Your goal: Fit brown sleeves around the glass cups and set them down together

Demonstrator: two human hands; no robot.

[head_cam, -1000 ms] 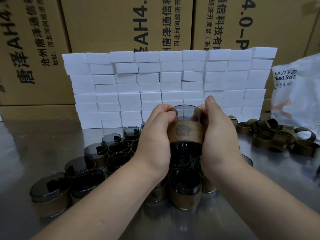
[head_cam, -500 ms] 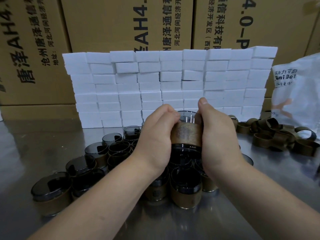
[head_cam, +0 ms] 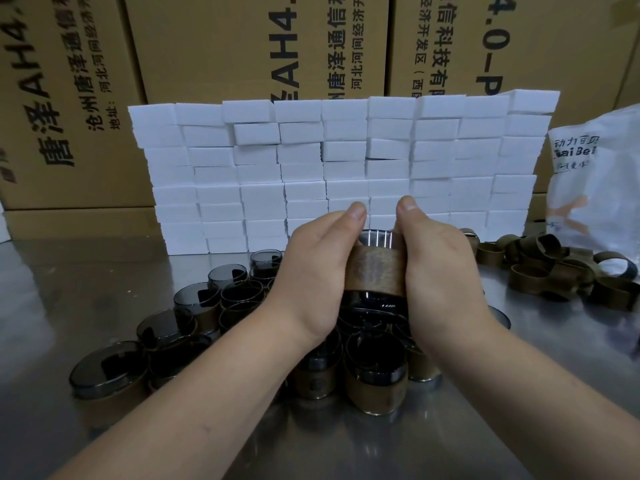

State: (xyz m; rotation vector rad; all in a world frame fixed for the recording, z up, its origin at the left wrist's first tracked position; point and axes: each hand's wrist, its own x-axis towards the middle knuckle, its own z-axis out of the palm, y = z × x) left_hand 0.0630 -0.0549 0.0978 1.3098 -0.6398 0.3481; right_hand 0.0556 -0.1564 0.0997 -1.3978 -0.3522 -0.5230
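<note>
The left hand (head_cam: 318,271) and the right hand (head_cam: 440,271) both hold one glass cup (head_cam: 375,239), fingers curled around it. A brown sleeve (head_cam: 375,270) wraps it. More cups (head_cam: 375,379) stand under it on the table (head_cam: 69,271). Loose sleeves (head_cam: 554,268) lie to the right.

I'm looking at one smoky, dark glass cup (head_cam: 376,239) being held upright between the left hand (head_cam: 311,271) and the right hand (head_cam: 440,271), just above the others. A brown sleeve (head_cam: 375,271) is wrapping its middle, with dark glass showing above and below the band. Beneath it, a cluster of sleeved cups (head_cam: 375,372) is standing packed together, touching one another and trailing off to the left. Loose sleeves (head_cam: 554,271) are lying in a heap well off to the right — empty brown rings, some tipped on edge.
</note>
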